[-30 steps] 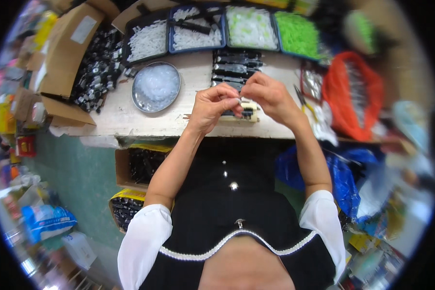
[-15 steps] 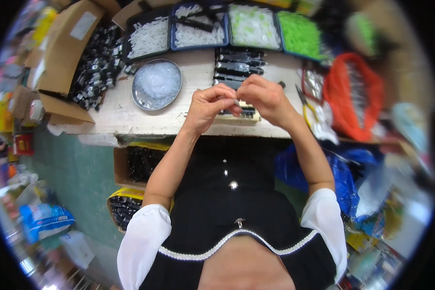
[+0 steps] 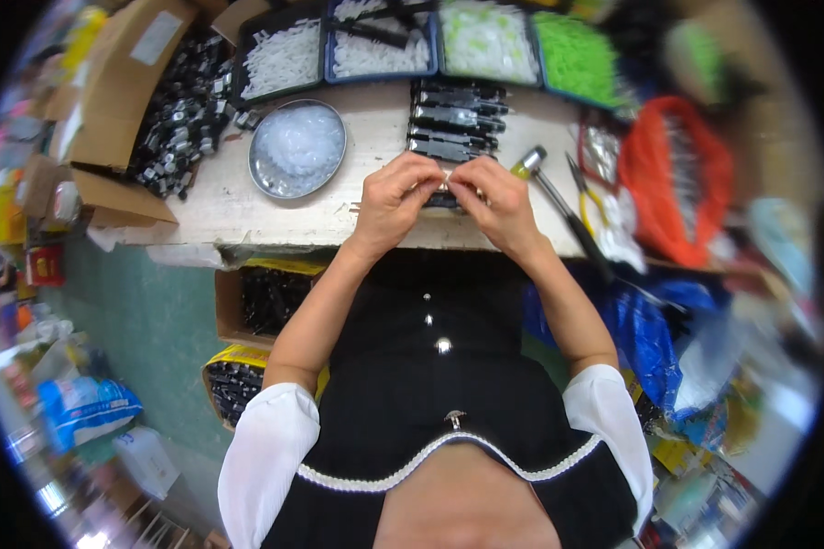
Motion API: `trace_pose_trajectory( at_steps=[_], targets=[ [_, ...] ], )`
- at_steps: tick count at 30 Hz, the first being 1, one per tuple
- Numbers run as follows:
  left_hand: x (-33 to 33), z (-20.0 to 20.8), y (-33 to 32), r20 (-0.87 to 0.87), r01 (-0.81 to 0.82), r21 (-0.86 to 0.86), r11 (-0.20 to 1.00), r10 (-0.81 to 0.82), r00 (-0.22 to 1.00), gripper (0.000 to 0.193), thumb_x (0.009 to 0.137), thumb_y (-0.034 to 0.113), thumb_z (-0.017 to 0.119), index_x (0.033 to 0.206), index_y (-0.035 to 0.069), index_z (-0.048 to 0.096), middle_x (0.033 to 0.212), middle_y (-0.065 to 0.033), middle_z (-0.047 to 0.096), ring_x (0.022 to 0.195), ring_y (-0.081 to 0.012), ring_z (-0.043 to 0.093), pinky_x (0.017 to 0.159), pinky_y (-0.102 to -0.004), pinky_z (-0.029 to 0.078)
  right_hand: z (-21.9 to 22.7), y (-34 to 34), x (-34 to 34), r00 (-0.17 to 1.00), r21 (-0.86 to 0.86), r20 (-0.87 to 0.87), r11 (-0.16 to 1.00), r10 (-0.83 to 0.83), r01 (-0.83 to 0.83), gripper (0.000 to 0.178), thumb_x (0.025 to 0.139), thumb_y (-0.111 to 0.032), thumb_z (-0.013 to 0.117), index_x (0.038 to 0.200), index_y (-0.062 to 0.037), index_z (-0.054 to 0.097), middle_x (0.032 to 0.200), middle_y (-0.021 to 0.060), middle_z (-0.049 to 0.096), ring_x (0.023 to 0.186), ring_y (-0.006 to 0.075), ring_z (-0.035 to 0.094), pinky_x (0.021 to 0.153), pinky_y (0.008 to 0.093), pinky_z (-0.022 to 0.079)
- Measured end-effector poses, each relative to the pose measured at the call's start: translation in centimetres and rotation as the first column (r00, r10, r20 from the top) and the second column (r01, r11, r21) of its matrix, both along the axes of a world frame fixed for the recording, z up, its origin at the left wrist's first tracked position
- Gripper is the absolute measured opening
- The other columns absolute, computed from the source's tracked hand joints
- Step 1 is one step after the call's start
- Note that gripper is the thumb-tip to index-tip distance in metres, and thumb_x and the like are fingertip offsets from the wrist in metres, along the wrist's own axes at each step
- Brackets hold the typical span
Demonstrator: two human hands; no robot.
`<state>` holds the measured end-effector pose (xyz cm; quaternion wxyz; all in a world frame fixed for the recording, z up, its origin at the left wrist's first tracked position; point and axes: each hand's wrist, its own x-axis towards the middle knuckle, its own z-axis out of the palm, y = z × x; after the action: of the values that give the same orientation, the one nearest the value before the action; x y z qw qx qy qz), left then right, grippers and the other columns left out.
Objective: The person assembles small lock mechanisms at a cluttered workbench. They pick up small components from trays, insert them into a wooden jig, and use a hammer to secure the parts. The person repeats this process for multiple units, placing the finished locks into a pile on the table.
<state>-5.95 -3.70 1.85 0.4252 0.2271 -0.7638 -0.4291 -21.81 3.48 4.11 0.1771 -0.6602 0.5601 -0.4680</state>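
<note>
My left hand (image 3: 397, 198) and my right hand (image 3: 496, 201) meet over the front edge of the workbench, thumbs and forefingers pinched close together. Between the fingertips is something small that I cannot make out. Just beyond them lies a row of black tube-like parts (image 3: 456, 120), stacked side by side. Below the fingers, more dark pieces show in part, mostly covered by my hands. To the right of my right hand rests a hammer (image 3: 558, 197) with a black handle. A round metal dish (image 3: 262, 179) of translucent whitish pieces sits to the left of my left hand.
Trays of white pieces (image 3: 284, 59) and green pieces (image 3: 577, 59) line the back. At left, a cardboard box (image 3: 128, 91) stands by heaped black-and-silver parts (image 3: 185, 137). Yellow-handled pliers (image 3: 588, 194) and an orange-red bag (image 3: 645, 174) lie at right. Boxes of black parts (image 3: 275, 306) stand below the bench.
My right hand has come down and slightly left, level with the left hand. The hammer, hidden earlier behind my right hand and forearm, now shows. The view has shifted slightly.
</note>
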Motion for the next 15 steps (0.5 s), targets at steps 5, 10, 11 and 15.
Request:
trace_pose_trajectory(
  at_steps=[5, 10, 11, 15],
  targets=[
    [1.7, -0.6, -0.5, 0.24, -0.048, -0.186, 0.981, 0.092, 0.966, 0.025, 0.067, 0.004, 0.071, 0.091, 0.006, 0.065, 0.096, -0.0067, 0.06, 0.094, -0.0236, 0.054, 0.08, -0.0342, 0.041, -2.2, 0.0, -0.5, 0.908, -0.08, -0.419, 0.996, 0.001, -0.038, 0.007, 0.072, -0.011, 0.066, 0.078, -0.0095, 0.063, 0.075, 0.0019, 0.055, 0.075, 0.0194, 0.053, 0.065, 0.0331, 0.036],
    [1.8, -2.2, 0.1, 0.372, -0.025, -0.143, 0.989, 0.077, 0.925, 0.029, 0.064, 0.012, 0.073, 0.091, 0.008, 0.066, 0.099, -0.0044, 0.058, 0.099, -0.0225, 0.049, 0.087, -0.0343, 0.032, -3.3, -0.2, 0.1, 0.892, -0.066, -0.452, 0.997, 0.011, -0.046, 0.007, 0.071, -0.012, 0.066, 0.077, -0.0115, 0.063, 0.073, -0.0004, 0.053, 0.076, 0.018, 0.049, 0.068, 0.0334, 0.032],
    [1.7, -2.1, 0.1, 0.379, -0.026, -0.143, 0.989, 0.079, 0.922, 0.028, 0.064, 0.012, 0.073, 0.091, 0.008, 0.066, 0.098, -0.0042, 0.058, 0.098, -0.0224, 0.049, 0.087, -0.0344, 0.032, -3.2, -0.2, 0.1, 0.891, -0.063, -0.453, 0.997, 0.016, -0.051, 0.007, 0.071, -0.012, 0.066, 0.077, -0.0113, 0.063, 0.073, -0.0004, 0.053, 0.077, 0.0181, 0.049, 0.068, 0.0336, 0.032],
    [1.4, -2.0, 0.0, 0.403, -0.025, -0.131, 0.991, 0.076, 0.912, 0.026, 0.063, 0.011, 0.072, 0.089, 0.009, 0.065, 0.095, -0.0036, 0.058, 0.097, -0.0221, 0.048, 0.086, -0.0346, 0.032, -2.8, -0.2, -0.1, 0.894, -0.028, -0.444, 0.996, 0.058, -0.079, 0.008, 0.07, -0.012, 0.066, 0.078, -0.011, 0.063, 0.074, -0.0005, 0.053, 0.077, 0.0181, 0.049, 0.068, 0.034, 0.031]
  ],
)
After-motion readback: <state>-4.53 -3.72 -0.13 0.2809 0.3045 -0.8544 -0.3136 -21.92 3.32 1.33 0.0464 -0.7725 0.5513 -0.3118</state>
